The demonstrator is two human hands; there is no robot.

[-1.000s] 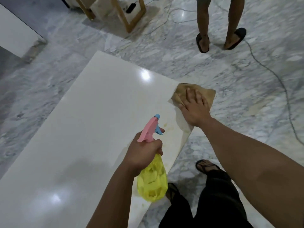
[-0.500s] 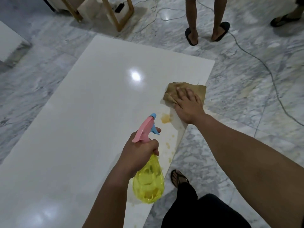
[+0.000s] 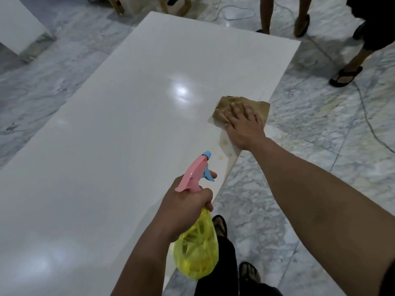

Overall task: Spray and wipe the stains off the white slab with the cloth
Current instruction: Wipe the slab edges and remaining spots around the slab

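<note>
Since the earlier frames the view has tipped upward, so more of the white slab [image 3: 119,133] shows, along with another bystander's leg and sandal [image 3: 345,75] at the right. Compared with half a second ago, the orange-yellow blot near the slab's right edge has thinned to pale yellowish stains [image 3: 227,144], lying just below the cloth and beside the heel of the right hand. That right hand [image 3: 243,127] has kept its place near the slab's right edge, fingers straight and spread, palm pressing flat on the tan cloth [image 3: 256,106]. One corner of the cloth reaches the slab's edge by the marble floor [image 3: 320,129].

Nearer the camera, the left hand [image 3: 186,208] has its grip clamped round the neck of the spray bottle [image 3: 196,253], as it did before, with one finger on the blue trigger. Its pink head and blue nozzle point toward the stained patch, and the yellow body hangs below the fist, over the slab's near right edge.

Two more bare legs in dark sandals [image 3: 301,24] stand past the far corner. A thin cable [image 3: 367,122] trails across the floor on the right. Wooden furniture legs [image 3: 181,7] show at the top, and the wearer's own sandalled feet [image 3: 220,225] are at the bottom.
</note>
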